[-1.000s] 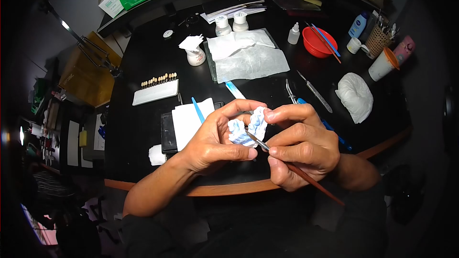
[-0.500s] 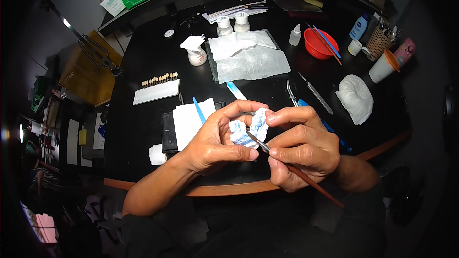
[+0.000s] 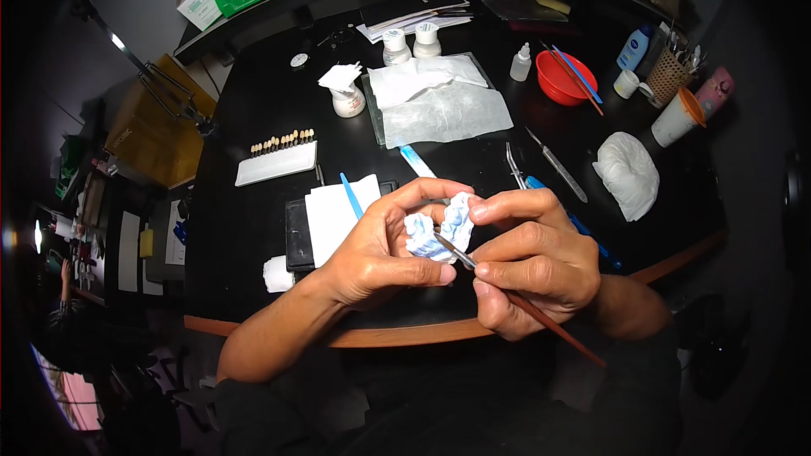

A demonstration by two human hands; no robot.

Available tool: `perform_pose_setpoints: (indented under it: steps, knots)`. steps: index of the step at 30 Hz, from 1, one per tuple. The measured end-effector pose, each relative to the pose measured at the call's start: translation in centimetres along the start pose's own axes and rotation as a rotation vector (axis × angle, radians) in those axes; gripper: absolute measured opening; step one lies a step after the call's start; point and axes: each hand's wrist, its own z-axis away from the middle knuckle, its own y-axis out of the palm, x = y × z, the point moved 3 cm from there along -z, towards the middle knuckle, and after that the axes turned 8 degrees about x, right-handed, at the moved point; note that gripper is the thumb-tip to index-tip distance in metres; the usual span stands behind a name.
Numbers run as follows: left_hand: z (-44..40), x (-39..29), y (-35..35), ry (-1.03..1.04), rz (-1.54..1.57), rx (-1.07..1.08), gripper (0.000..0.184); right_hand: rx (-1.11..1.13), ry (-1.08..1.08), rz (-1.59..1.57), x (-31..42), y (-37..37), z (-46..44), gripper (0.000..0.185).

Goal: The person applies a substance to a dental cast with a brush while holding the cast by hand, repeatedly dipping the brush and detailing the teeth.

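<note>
My left hand point(image 3: 372, 249) is closed round a pale blue-white dental model point(image 3: 420, 238), thumb along its near side and index finger over its far side. Between the thumb and fingers of my right hand point(image 3: 541, 262) is a fine brush point(image 3: 541, 318) with a reddish-brown handle. Its dark tip points left and lies against or just over the model's inner side; actual contact is hard to make out. My right index fingertip rests at the model's right edge. Part of the model is hidden behind my fingers.
A tooth shade guide point(image 3: 277, 160) lies left. Behind my hands is a tissue-covered slab point(image 3: 448, 110), with lidded jars point(image 3: 395, 46) beyond. Rightward are a red bowl point(image 3: 553, 84), a pointed knife point(image 3: 557, 165), tweezers point(image 3: 514, 165) and crumpled tissue point(image 3: 627, 176). A folded paper pad point(image 3: 329, 219) lies by my left wrist.
My hands, the dental model and the brush stay almost exactly in place. At the far left background, another person's arm has come into view.
</note>
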Motion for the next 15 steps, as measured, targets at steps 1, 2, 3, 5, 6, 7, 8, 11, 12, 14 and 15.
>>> perform_pose_setpoints:
  steps: [1, 2, 3, 5, 6, 7, 8, 11, 12, 14, 15]
  knots:
    - [-0.01, 0.01, 0.01, 0.000, -0.001, 0.000, 0.076, -0.005, 0.000, -0.001, 0.03, 0.01, 0.01, 0.009]
    - [-0.02, 0.01, 0.03, 0.000, -0.002, -0.001, 0.076, -0.010, 0.000, -0.002, 0.03, 0.01, 0.01, 0.008]
    - [-0.05, -0.04, 0.16, -0.001, 0.000, -0.006, 0.076, -0.002, -0.015, 0.005, -0.05, 0.00, 0.08, 0.013]
    - [-0.10, -0.17, 0.48, -0.002, 0.002, -0.017, 0.076, 0.013, -0.045, 0.019, -0.30, -0.03, 0.29, 0.022]
    - [-0.09, -0.14, 0.41, -0.001, -0.002, -0.012, 0.076, 0.013, -0.046, 0.017, -0.31, -0.01, 0.29, 0.022]
    - [-0.07, -0.07, 0.25, -0.001, -0.007, -0.007, 0.075, 0.014, -0.047, 0.015, -0.32, 0.01, 0.27, 0.022]
    - [-0.06, 0.01, 0.13, -0.001, -0.011, -0.002, 0.075, 0.014, -0.047, 0.013, -0.32, 0.02, 0.27, 0.022]
    - [0.03, 0.18, 0.01, -0.001, 0.013, -0.004, 0.075, 0.020, -0.053, 0.011, -0.37, 0.08, 0.23, 0.022]
    - [0.04, 0.14, 0.00, -0.005, 0.007, -0.003, 0.075, 0.021, -0.050, 0.009, -0.39, 0.07, 0.24, 0.021]
    - [0.03, 0.07, -0.03, -0.012, -0.006, -0.001, 0.075, 0.025, -0.046, 0.006, -0.40, 0.06, 0.31, 0.021]
    - [0.04, 0.07, -0.02, -0.010, -0.012, -0.002, 0.075, 0.013, -0.035, 0.001, -0.28, 0.02, 0.25, 0.016]
